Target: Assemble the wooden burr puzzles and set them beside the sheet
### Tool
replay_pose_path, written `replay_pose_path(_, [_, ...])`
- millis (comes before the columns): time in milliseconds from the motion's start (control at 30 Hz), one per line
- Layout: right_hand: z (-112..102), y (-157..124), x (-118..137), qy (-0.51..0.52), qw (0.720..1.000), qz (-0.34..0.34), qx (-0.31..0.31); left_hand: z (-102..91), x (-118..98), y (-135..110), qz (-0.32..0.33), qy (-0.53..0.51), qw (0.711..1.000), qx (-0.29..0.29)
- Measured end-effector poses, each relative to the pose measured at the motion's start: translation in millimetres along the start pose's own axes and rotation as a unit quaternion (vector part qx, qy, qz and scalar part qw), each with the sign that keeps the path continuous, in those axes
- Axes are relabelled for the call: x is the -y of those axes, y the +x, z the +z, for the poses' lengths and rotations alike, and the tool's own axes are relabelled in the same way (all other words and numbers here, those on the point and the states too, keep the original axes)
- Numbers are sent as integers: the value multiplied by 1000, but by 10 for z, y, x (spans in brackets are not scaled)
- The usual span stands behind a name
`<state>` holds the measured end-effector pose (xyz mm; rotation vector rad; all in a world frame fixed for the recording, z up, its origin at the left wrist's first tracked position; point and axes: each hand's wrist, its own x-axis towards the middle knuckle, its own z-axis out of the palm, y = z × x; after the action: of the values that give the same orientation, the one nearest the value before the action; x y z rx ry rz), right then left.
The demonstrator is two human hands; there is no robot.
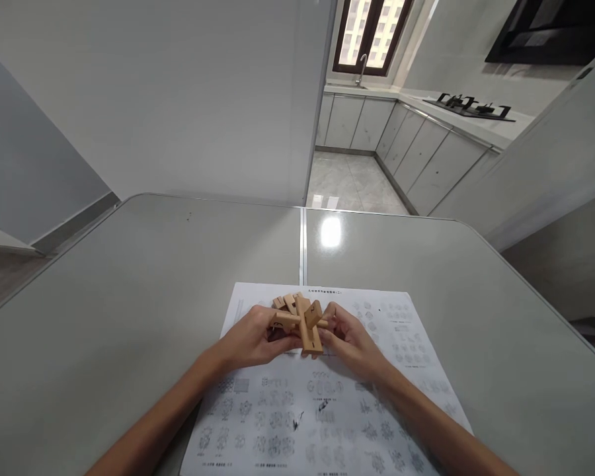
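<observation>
Between my two hands several notched wooden puzzle pieces (307, 328) are crossed together, raised over a printed sheet (337, 416). The long piece facing me carries a dark mark near its lower end. My left hand (258, 336) closes its fingers round a marked piece that sticks out to the left. From the right, my right hand (350, 336) pinches the end of a piece on that side; its fingertips are partly hidden behind the wood. Just behind the crossed pieces, a few loose wooden pieces (283, 301) lie at the sheet's top edge.
The sheet shows rows of line diagrams and small print, with two dark scribbles near its middle. It lies on a glossy grey table (129, 297) with a metal seam (303, 244). Beyond are a wall and a kitchen with a gas stove (469, 108).
</observation>
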<state>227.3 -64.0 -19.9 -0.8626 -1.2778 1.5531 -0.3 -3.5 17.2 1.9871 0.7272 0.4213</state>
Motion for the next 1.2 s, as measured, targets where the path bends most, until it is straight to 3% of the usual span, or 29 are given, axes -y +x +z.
replay_pose_path(100, [3,9,21,8,1000,-3,12,-42,-11,-6,-10,-1,1000,4])
replay_pose_path(300, [21,15,-10,8,1000,-18,11,-41,42,-16,-59,-63,995,-49])
replay_pose_path(533, [54,3,-37,4,1000,-17,3,5,48,-6,-38,-100,992,-65])
replay_pose_path(1200, [29,17,38,0,1000,-27,3,-36,59,-18,-23,-84,991,-101])
